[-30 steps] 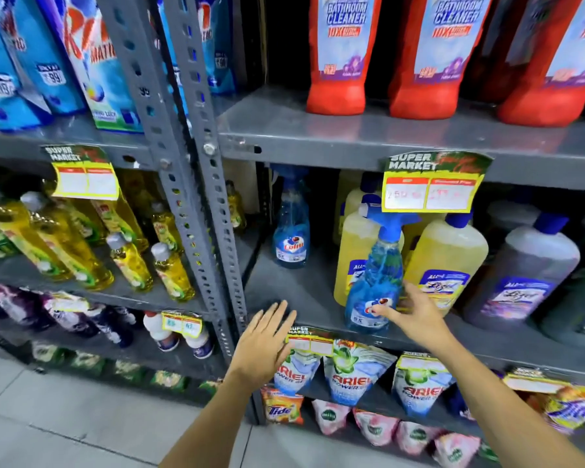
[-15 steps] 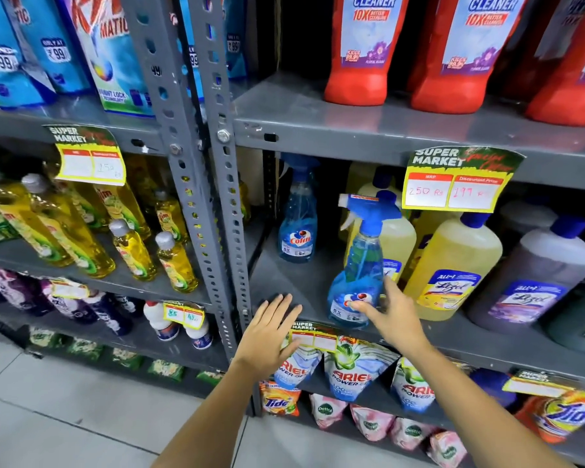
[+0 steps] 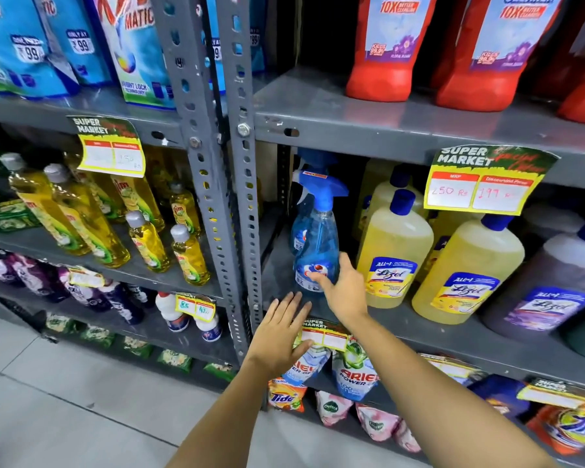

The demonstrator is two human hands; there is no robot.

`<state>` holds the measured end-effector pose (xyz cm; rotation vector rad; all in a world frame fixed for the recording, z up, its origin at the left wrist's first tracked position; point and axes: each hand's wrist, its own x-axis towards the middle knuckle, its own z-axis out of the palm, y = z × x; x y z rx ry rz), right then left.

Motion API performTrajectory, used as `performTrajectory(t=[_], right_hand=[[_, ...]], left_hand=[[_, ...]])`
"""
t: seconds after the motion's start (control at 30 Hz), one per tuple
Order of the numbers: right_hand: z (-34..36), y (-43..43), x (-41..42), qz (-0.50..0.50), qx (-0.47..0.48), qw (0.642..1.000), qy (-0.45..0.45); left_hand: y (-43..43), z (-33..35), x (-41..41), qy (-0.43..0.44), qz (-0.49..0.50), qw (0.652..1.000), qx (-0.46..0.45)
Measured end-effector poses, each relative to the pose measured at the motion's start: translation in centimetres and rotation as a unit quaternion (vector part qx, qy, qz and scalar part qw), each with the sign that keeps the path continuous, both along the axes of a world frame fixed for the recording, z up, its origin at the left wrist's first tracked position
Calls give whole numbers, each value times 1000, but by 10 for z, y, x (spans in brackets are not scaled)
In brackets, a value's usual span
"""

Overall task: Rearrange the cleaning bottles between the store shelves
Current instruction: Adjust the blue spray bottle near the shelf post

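Observation:
A blue spray bottle (image 3: pixel 318 244) stands upright on the grey middle shelf (image 3: pixel 453 336), close to the upright post. My right hand (image 3: pixel 343 292) grips its lower part, thumb on the label and fingers around the right side. A second blue spray bottle (image 3: pixel 297 233) stands right behind it, mostly hidden. My left hand (image 3: pixel 281 332) is open with fingers spread, hovering over the shelf's front edge just left of and below the bottle. Yellow Lizol bottles (image 3: pixel 394 251) stand directly right of the spray bottle.
A grey perforated post (image 3: pixel 244 204) divides the two shelf bays. Red bathroom cleaner bottles (image 3: pixel 385 62) fill the shelf above. Yellow dish-liquid bottles (image 3: pixel 149 246) stand in the left bay. A purple Lizol bottle (image 3: pixel 551 285) is at the right. A price tag (image 3: pixel 487 180) hangs from the upper shelf.
My right hand has slid the blue spray bottle left along the shelf, from in front of the yellow bottles to in front of the other spray bottle. My left hand stayed open.

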<state>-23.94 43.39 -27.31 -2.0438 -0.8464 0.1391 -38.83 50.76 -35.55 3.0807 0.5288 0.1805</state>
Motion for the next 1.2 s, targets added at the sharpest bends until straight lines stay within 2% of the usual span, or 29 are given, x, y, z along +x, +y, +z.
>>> performTrajectory(t=[0.2,0.4,0.63,1.0,1.2], right_hand=[[13,4,14,52,-35,996,62],[37,11,28,97,-29,990,93],[37,26,26,104,-51,985,125],[41,30,15,102,-93,987,83],[44,27,18,123,-91,983,105]], left_hand=[[0,-2,-1,1,4,1000,4],[-3,-3,-5,-6,14,1000,-7],[-5,-1,-5,-15,15,1000,-16],[-5,1,-6,-22,13,999,-22],[-5,0,-6,-18,15,1000,-15]])
